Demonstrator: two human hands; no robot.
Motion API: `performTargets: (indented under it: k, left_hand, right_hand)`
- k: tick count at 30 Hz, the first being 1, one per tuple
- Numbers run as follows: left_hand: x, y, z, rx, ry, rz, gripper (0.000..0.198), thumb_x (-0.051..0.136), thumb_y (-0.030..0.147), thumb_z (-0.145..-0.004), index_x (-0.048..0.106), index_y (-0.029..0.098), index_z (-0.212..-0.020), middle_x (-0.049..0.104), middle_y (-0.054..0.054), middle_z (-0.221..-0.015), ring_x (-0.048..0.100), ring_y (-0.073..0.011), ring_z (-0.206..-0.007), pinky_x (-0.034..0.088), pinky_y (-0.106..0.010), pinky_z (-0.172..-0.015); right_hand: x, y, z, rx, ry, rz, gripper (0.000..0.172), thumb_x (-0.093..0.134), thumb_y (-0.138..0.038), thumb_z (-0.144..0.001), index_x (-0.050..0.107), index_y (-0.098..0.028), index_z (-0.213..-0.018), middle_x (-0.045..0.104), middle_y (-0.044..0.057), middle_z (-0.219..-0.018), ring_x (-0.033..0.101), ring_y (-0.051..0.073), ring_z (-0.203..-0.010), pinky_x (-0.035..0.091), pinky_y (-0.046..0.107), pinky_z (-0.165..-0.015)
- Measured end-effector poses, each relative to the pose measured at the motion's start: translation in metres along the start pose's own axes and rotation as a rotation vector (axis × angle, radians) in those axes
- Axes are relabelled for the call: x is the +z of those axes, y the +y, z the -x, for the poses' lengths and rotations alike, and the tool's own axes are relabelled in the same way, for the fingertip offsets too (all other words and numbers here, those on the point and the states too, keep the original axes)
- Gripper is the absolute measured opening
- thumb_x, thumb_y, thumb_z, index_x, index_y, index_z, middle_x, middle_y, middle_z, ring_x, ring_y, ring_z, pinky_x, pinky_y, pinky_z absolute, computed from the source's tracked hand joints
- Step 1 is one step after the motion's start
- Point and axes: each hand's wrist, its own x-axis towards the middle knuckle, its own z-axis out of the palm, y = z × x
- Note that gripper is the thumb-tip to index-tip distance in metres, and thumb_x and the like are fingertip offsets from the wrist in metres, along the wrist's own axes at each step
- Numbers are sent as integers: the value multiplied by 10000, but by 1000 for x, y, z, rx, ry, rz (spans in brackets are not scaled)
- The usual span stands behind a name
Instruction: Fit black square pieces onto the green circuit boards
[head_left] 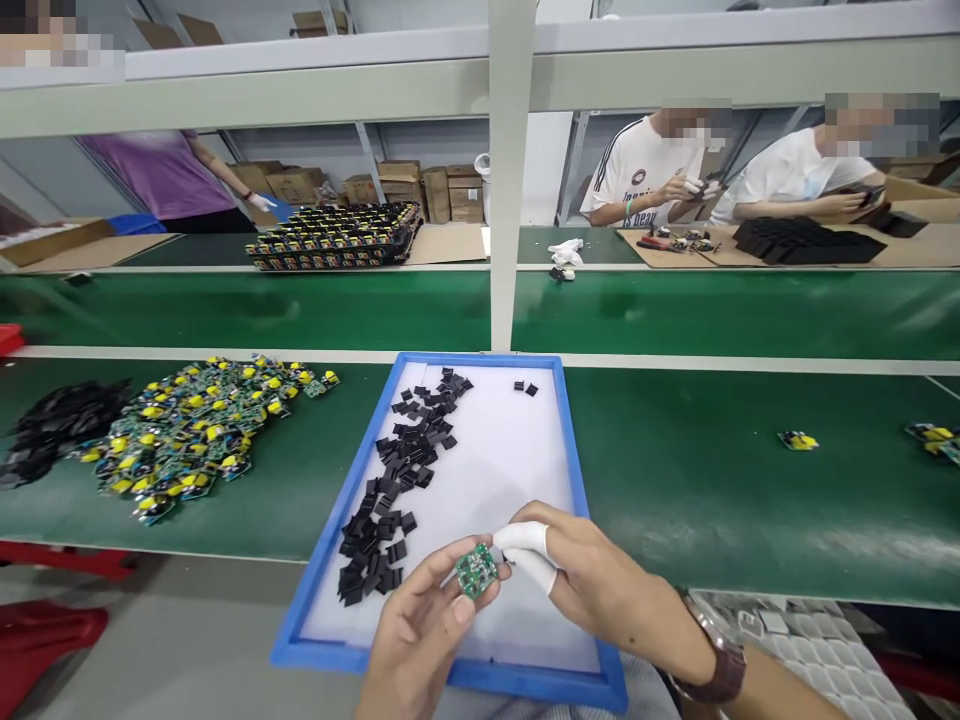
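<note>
My left hand (pixel 420 635) and my right hand (pixel 592 580) both pinch a small green circuit board (pixel 476 572) over the near end of a blue-rimmed white tray (pixel 574 440). White finger cots cover my right thumb and forefinger, which press the board's right edge. Many small black square parts (pixel 397 480) lie in a strip along the tray's left side, and two more (pixel 526 387) sit at its far end.
A heap of green boards with yellow components (pixel 187 435) lies left on the green bench, beside a pile of black parts (pixel 60 420). Loose boards (pixel 797 440) lie at right. A white post (pixel 510 180) rises behind the tray. Other people work at the far bench.
</note>
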Motion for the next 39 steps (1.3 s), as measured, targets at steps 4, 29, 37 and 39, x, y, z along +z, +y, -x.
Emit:
performTargets:
  k: [4, 29, 37, 39]
  left_hand:
    - [2, -8, -3, 13, -84, -20, 445, 783, 356, -849, 741, 198, -1262, 688, -168, -1360, 726, -353, -1116, 550, -480, -1050]
    - [28, -18, -11, 159, -130, -232, 304, 800, 176, -828, 782, 256, -1120, 661, -92, -1220, 728, -231, -1018, 601, -287, -876]
    - [26, -24, -10, 205, -103, -242, 304, 831, 151, -784, 815, 244, -1072, 705, -119, -1157, 730, -262, -1031, 619, -343, -866]
    - [25, -28, -11, 240, -96, -241, 303, 834, 132, -775, 822, 259, -1050, 721, -119, -1155, 723, -266, -1066, 617, -350, -882]
  right_hand:
    - [5, 2, 9, 41, 99, -140, 553, 450, 27, -934, 602, -276, -1371, 619, 77, -1078, 617, 214, -948, 523, 345, -816]
    - [19, -6, 29, 430, 401, -453, 83, 650, -126, -817, 708, -186, -819, 672, -2, -750, 618, 146, -691, 504, 250, -669]
    - [23, -7, 31, 499, 378, -474, 24, 675, -156, -811, 689, -173, -805, 665, -3, -698, 602, 141, -623, 482, 243, -596]
    - [23, -7, 32, 512, 354, -448, 32, 683, -148, -812, 686, -178, -802, 662, -12, -692, 587, 134, -607, 476, 242, -588]
